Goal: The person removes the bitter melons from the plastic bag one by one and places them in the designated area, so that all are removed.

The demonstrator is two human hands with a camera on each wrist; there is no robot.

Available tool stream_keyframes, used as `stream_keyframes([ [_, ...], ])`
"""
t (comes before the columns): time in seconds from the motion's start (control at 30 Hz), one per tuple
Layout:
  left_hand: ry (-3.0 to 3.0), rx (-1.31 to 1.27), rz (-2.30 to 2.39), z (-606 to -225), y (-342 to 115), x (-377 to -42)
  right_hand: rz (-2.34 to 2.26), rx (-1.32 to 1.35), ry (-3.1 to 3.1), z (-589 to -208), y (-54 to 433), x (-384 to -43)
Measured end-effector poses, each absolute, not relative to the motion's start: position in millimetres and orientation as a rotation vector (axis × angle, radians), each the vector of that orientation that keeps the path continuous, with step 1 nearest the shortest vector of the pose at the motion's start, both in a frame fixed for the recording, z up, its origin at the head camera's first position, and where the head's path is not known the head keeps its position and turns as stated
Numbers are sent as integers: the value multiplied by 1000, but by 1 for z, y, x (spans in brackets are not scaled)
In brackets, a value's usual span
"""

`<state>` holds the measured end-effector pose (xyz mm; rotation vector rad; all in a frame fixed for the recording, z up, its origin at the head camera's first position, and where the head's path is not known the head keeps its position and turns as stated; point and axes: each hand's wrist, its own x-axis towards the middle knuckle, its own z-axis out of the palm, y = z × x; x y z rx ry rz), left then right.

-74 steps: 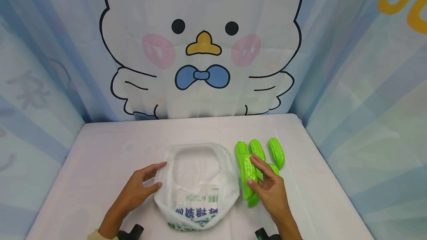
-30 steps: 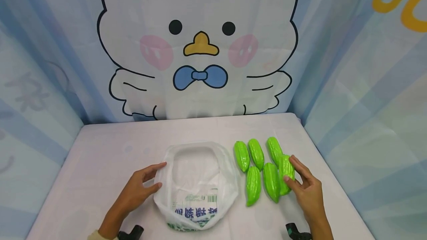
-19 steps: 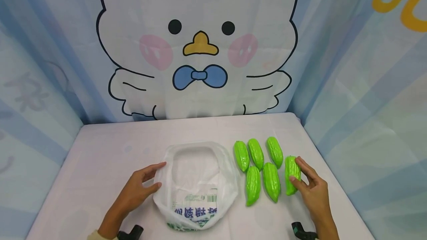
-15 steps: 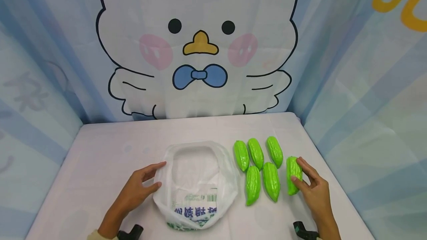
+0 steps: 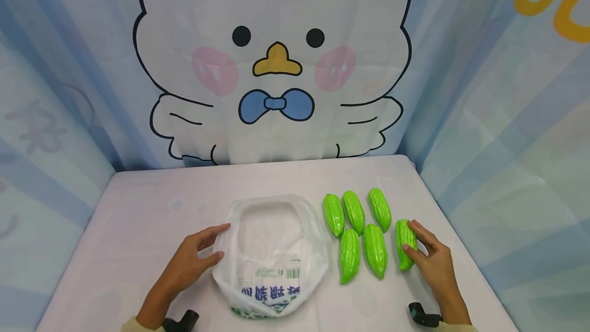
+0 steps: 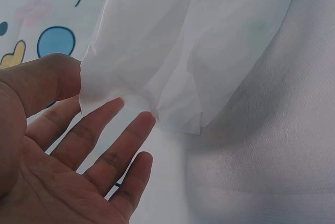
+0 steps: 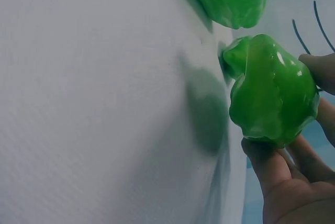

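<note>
My right hand (image 5: 430, 257) pinches a green bitter melon (image 5: 405, 245) between thumb and fingers, to the right of the others. In the right wrist view the held bitter melon (image 7: 275, 93) hangs just off the white cloth, its shadow apart from it. Several more bitter melons (image 5: 375, 251) lie in two rows on the table. My left hand (image 5: 193, 257) touches the left side of a white plastic bag (image 5: 318, 255) with spread fingers. The bag stands with its mouth wide and printed characters showing inside. In the left wrist view, the fingertips (image 6: 146, 119) meet the bag's thin edge.
A white cloth covers the table (image 5: 152, 209). Behind it hangs a curtain (image 5: 359, 132) with a cartoon bird, and more curtains close off both sides. Black wrist mounts (image 5: 424, 316) sit at the forearms.
My right hand has carried the bitter melon from over the left of the group to the group's right side, then lowered it slightly. My left hand and the bag have stayed put.
</note>
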<state>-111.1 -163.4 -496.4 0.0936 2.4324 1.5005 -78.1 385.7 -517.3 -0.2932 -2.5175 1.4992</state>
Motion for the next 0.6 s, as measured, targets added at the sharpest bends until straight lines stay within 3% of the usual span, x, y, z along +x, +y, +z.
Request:
stream_keyframes([
  [0.6, 2425, 105, 1520, -496, -163, -112, 1388, -247, -2610, -527, 393, -85],
])
